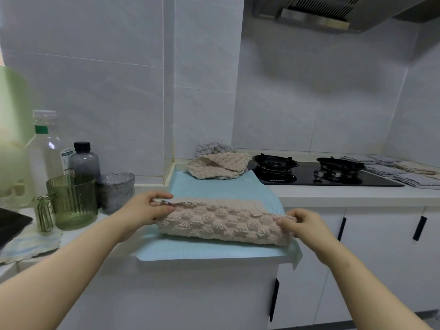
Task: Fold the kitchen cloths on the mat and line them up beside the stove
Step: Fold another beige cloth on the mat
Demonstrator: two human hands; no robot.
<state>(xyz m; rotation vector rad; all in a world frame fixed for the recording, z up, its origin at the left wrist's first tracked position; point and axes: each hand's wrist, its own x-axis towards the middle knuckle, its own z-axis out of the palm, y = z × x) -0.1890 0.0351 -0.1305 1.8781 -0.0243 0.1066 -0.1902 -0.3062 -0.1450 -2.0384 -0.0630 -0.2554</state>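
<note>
A beige bobbled cloth (pixel 221 220) lies half folded across the light blue mat (pixel 209 189) on the counter. My left hand (pixel 147 209) pinches its left edge and my right hand (pixel 302 222) pinches its right edge, both lifting the near part over. At the back of the mat sits a loose pile of cloths (pixel 217 164), beige on top with a grey one behind. To the right of the black gas stove (pixel 321 172), several folded grey and beige cloths (pixel 400 171) lie in rows.
On the left stand a green ribbed cup (pixel 72 201), a grey glass bowl (pixel 116 190), a dark bottle (pixel 84 160) and a clear bottle (pixel 46 148). A range hood (pixel 333 13) hangs above the stove. White cabinets with black handles (pixel 420 228) sit below.
</note>
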